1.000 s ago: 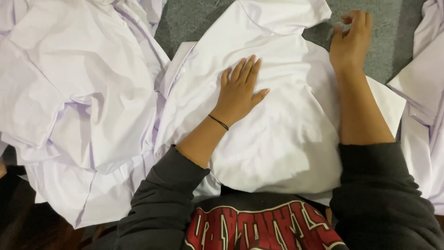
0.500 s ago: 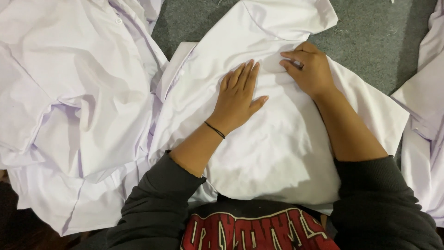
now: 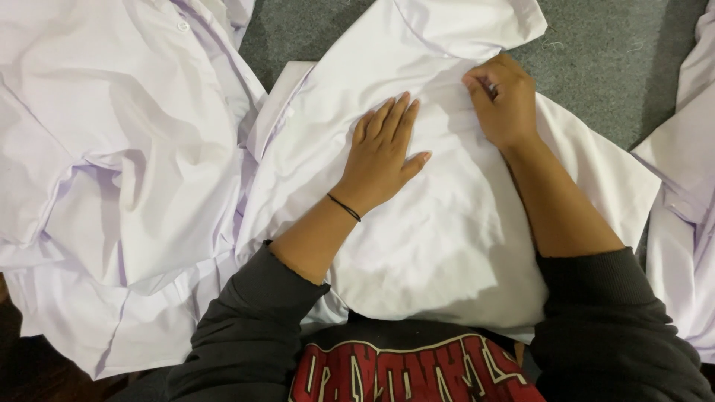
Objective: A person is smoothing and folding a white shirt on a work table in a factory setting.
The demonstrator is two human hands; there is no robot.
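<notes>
Left hand (image 3: pixel 383 152) lies flat, fingers spread, palm down on the middle of a white shirt (image 3: pixel 447 246) spread on the grey carpet (image 3: pixel 611 67). Right hand (image 3: pixel 503 100) sits curled just beside it, fingertips pinching a fold of the same shirt below its collar (image 3: pixel 469 22). Heap of white shirts (image 3: pixel 119 149) touches its left edge; another white garment (image 3: pixel 685 208) at the right.

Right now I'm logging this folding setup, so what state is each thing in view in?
White shirt in the middle: spread flat on the grey carpet, partly folded.
Left hand: open, palm pressed flat on the shirt.
Right hand: fingers curled, pinching the cloth near the collar.
Pile of white shirts: crumpled, unfolded.
Shirt at the right edge: loose, partly out of view.
</notes>
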